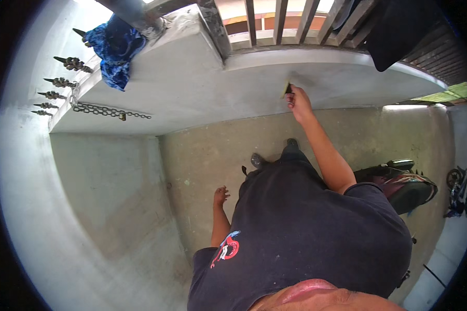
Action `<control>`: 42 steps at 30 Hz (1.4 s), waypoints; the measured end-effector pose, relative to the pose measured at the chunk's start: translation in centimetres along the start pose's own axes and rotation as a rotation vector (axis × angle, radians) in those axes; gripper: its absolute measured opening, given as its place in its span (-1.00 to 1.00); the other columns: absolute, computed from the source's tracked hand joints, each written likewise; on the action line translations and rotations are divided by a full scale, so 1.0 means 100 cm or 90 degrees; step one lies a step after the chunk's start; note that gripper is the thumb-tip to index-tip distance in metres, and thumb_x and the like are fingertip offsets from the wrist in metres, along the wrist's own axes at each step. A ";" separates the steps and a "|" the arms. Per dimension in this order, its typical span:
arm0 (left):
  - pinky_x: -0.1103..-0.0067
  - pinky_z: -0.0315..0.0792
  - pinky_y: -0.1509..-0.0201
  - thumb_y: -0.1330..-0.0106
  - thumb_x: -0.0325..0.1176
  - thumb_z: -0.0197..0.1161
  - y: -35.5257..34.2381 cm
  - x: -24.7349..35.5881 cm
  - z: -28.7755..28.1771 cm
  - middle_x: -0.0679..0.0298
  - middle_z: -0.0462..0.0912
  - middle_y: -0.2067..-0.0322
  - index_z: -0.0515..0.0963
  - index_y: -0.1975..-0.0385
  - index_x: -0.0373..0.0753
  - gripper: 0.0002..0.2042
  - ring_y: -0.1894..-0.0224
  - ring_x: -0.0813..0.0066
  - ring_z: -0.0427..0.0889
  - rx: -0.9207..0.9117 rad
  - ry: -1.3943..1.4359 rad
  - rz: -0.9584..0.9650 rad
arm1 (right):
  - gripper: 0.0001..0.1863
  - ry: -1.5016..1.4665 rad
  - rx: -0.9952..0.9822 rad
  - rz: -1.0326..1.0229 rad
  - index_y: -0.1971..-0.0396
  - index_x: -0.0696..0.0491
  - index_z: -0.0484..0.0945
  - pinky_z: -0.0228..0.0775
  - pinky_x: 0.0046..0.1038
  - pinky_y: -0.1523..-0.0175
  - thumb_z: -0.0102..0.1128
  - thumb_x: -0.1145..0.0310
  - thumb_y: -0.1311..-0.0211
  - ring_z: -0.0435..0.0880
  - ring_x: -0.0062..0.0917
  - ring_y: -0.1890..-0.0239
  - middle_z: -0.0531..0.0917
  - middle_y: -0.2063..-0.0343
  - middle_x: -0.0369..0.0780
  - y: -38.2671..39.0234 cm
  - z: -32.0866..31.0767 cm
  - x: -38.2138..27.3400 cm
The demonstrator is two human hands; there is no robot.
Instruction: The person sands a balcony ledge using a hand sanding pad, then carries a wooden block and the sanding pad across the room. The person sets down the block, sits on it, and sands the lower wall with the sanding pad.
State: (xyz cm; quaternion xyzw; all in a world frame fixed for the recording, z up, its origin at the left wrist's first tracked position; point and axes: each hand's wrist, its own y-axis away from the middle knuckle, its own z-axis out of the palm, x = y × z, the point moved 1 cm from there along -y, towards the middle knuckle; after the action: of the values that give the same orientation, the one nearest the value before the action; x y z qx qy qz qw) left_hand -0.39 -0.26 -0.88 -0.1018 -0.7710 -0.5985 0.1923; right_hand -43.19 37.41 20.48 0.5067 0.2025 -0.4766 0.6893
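Because my right hand grips one side of the small, flat, yellow-and-black pad at the grey plastered wall, uneven pressure could twist it loose, while my left hand hangs empty, fingers loosely parted.

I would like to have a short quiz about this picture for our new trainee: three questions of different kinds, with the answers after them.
1. True or false: the left hand is holding the chain.
2. Multiple choice: what is the main colour of the patterned cloth at the upper left? A) red B) blue C) yellow
3. Short answer: which hand grips the small pad?

Key
1. False: nothing shows in the left hand, and the chain is well apart from it.
2. B
3. The right hand.
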 end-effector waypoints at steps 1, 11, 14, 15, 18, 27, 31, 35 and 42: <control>0.41 0.47 0.29 -0.37 0.13 0.16 0.001 0.003 0.004 0.15 0.68 0.06 0.46 -0.09 -0.22 -0.46 0.27 0.33 0.73 0.006 0.001 0.005 | -0.73 -0.065 0.017 0.011 0.09 -0.01 0.46 0.32 -0.53 0.43 0.13 0.14 -0.37 0.56 -0.54 0.42 0.61 0.44 -0.29 -0.002 -0.023 -0.003; 0.48 0.43 0.34 -0.42 0.10 0.09 0.016 0.059 0.056 0.22 0.67 0.05 0.47 -0.11 -0.18 -0.51 0.31 0.44 0.69 0.033 -0.061 0.003 | -0.75 -0.315 0.093 -0.093 0.14 0.05 0.46 0.36 -0.52 0.34 0.08 0.19 -0.37 0.57 -0.55 0.38 0.68 0.32 -0.23 -0.038 -0.162 -0.098; 0.48 0.43 0.33 -0.42 0.10 0.10 0.021 0.070 0.080 0.22 0.67 0.05 0.47 -0.10 -0.17 -0.52 0.30 0.45 0.69 0.029 -0.080 0.013 | -0.75 -0.279 0.083 -0.083 0.11 0.06 0.46 0.36 -0.53 0.31 0.05 0.21 -0.38 0.58 -0.56 0.36 0.70 0.25 -0.21 -0.044 -0.181 -0.125; 0.48 0.43 0.33 -0.42 0.10 0.11 0.021 0.074 0.089 0.22 0.67 0.05 0.47 -0.10 -0.17 -0.52 0.30 0.45 0.69 0.020 -0.063 0.029 | -0.75 -0.256 0.070 -0.066 0.10 0.06 0.46 0.36 -0.54 0.31 0.04 0.22 -0.38 0.58 -0.57 0.35 0.70 0.23 -0.21 -0.047 -0.185 -0.132; 0.49 0.42 0.32 -0.42 0.09 0.12 0.024 0.083 0.116 0.22 0.67 0.07 0.47 -0.10 -0.16 -0.52 0.30 0.46 0.68 0.023 -0.055 0.033 | -0.73 -0.192 0.029 -0.013 0.05 0.06 0.47 0.35 -0.56 0.30 0.02 0.23 -0.38 0.58 -0.58 0.33 0.71 0.18 -0.20 -0.056 -0.192 -0.142; 0.50 0.44 0.31 -0.42 0.09 0.11 0.059 0.081 0.181 0.22 0.68 0.07 0.47 -0.09 -0.19 -0.52 0.29 0.45 0.70 0.041 -0.035 0.011 | -0.70 0.087 -0.281 0.201 0.00 -0.07 0.49 0.26 -0.61 0.27 0.02 0.14 -0.39 0.54 -0.68 0.29 0.71 0.05 -0.28 -0.072 -0.116 -0.091; 0.49 0.46 0.32 -0.42 0.08 0.12 0.071 0.070 0.207 0.20 0.70 0.09 0.49 -0.07 -0.23 -0.51 0.28 0.42 0.73 0.061 -0.014 0.003 | -0.77 0.058 -0.342 0.273 0.07 -0.05 0.50 0.29 -0.58 0.35 0.12 0.23 -0.35 0.55 -0.65 0.36 0.71 0.16 -0.29 -0.083 -0.061 -0.065; 0.50 0.46 0.33 -0.42 0.11 0.12 0.079 0.062 0.234 0.21 0.70 0.08 0.49 -0.06 -0.20 -0.51 0.28 0.43 0.73 0.069 -0.031 -0.038 | -0.84 0.038 -0.267 0.302 0.22 -0.03 0.54 0.29 -0.58 0.40 0.24 0.27 -0.29 0.54 -0.63 0.42 0.65 0.37 -0.34 -0.086 -0.051 -0.054; 0.50 0.44 0.35 -0.41 0.13 0.12 0.080 0.056 0.261 0.22 0.69 0.10 0.49 -0.07 -0.20 -0.49 0.29 0.42 0.73 0.075 -0.016 -0.048 | -0.86 -0.027 -0.208 0.239 0.27 0.01 0.55 0.28 -0.59 0.44 0.26 0.32 -0.23 0.51 -0.67 0.48 0.60 0.45 -0.35 -0.101 -0.168 -0.103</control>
State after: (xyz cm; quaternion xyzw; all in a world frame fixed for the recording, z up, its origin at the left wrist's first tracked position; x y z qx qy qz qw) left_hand -6.91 26.56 2.99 -0.0688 -0.8104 -0.5577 0.1655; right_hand -53.25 56.72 16.43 0.4072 0.1648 -0.3114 0.8426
